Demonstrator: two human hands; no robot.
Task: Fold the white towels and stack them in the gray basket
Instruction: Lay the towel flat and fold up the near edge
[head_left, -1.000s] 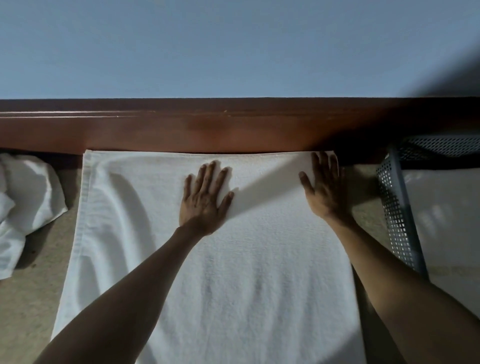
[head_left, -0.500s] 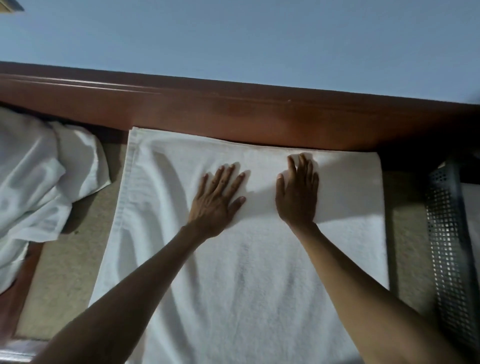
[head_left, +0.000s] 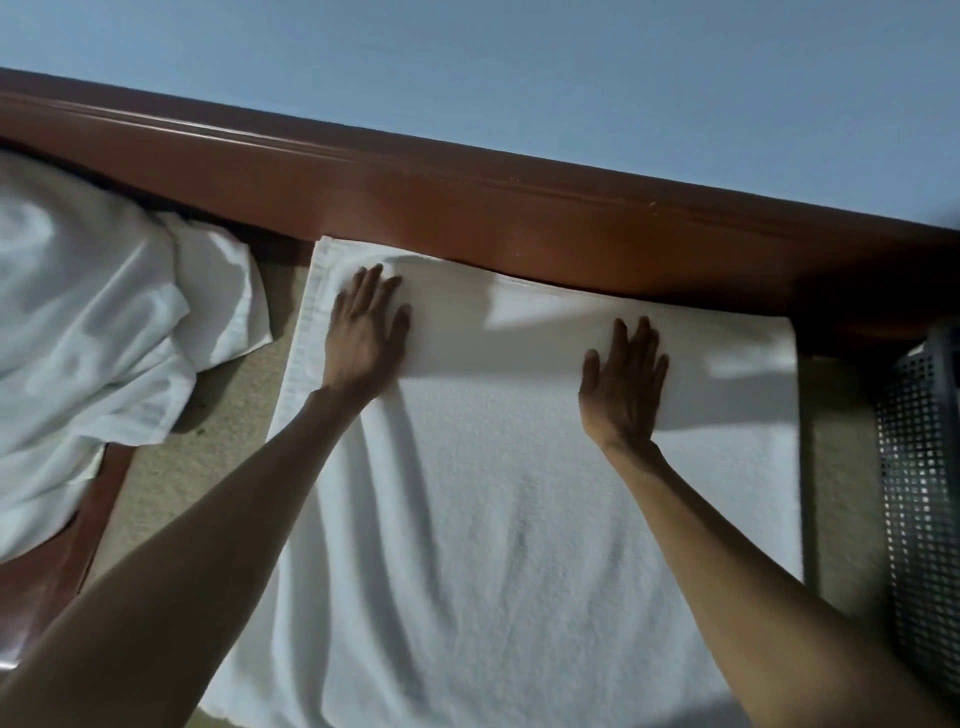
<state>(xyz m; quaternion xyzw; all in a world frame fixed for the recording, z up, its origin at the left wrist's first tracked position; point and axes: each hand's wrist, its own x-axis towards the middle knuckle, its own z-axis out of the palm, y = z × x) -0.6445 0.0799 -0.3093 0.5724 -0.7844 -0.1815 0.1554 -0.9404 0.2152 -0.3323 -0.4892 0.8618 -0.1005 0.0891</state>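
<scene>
A white towel (head_left: 519, 519) lies spread flat on the beige surface, its far edge against the brown wooden rail. My left hand (head_left: 363, 332) presses flat on the towel near its far left corner, fingers straight. My right hand (head_left: 623, 379) presses flat on the towel further right, fingers straight and together. A heap of crumpled white towels (head_left: 88, 338) lies at the left. The gray perforated basket (head_left: 919, 478) stands at the right edge, only partly in view.
A brown wooden rail (head_left: 467, 208) runs along the far side under a blue wall. Bare beige surface (head_left: 208, 467) shows between the towel and the heap. A narrow strip of surface separates the towel from the basket.
My left hand slid left across the towel to its far left corner. My right hand slid left toward the middle, then back right a little. The view turned left, so the basket moved toward the edge.
</scene>
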